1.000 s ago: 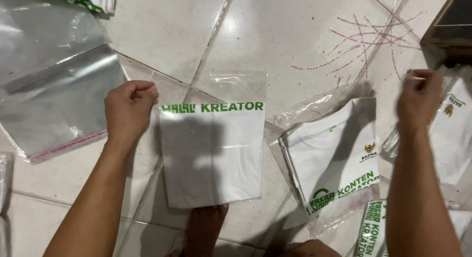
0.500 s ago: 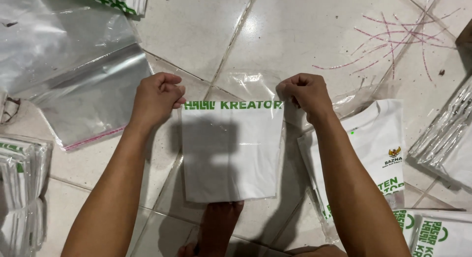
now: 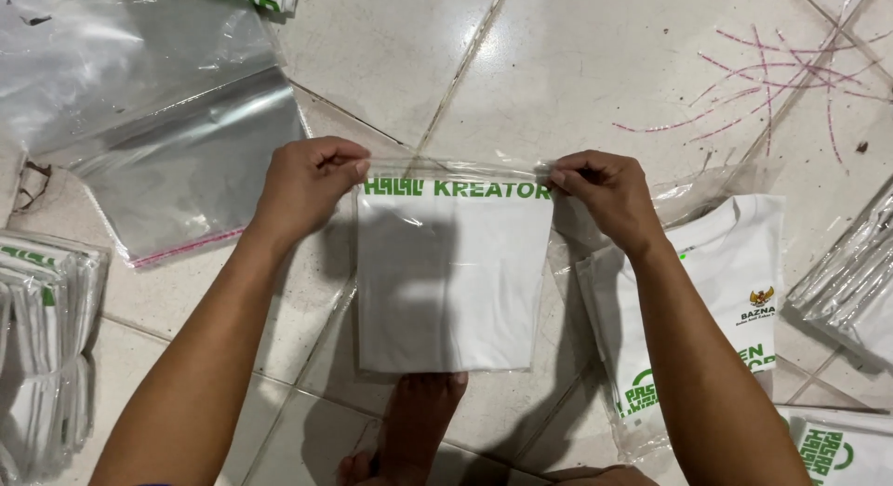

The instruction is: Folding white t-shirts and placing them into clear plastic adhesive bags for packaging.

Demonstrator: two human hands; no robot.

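Underneath everything, a pale, glossy tiled floor (image 3: pixel 595 67) with dark grout lines and thin pink scribbles at upper right. At upper left, large clear empty plastic bags with a pink seal strip (image 3: pixel 186 160), lying flat and overlapping. In the middle, a folded white shirt with green lettering along its top edge, inside a clear plastic bag (image 3: pixel 454 281), flat on the tiles, directly between the two hands and reaching down toward the viewer. To its right, partly under the right forearm, a second bagged white shirt with green print and a small emblem (image 3: pixel 735 291), touching or overlapping the middle bag's edge. At the left edge, a stack of bagged white shirts with green print (image 3: pixel 42 346); at the right edge, a further clear bagged bundle (image 3: pixel 851 286), and at the lower right corner a bagged white shirt with a green logo (image 3: pixel 837 453). Left hand (image 3: pixel 302 193) pinched narrowly on the top left corner of the middle bag's open flap, fingers curled, thumb against forefinger. Right hand (image 3: pixel 595 193) likewise closed tight on the top right corner, level with the left, the flap stretched between them. Below the middle bag, a bare foot (image 3: pixel 414 430), toes just under its lower edge.
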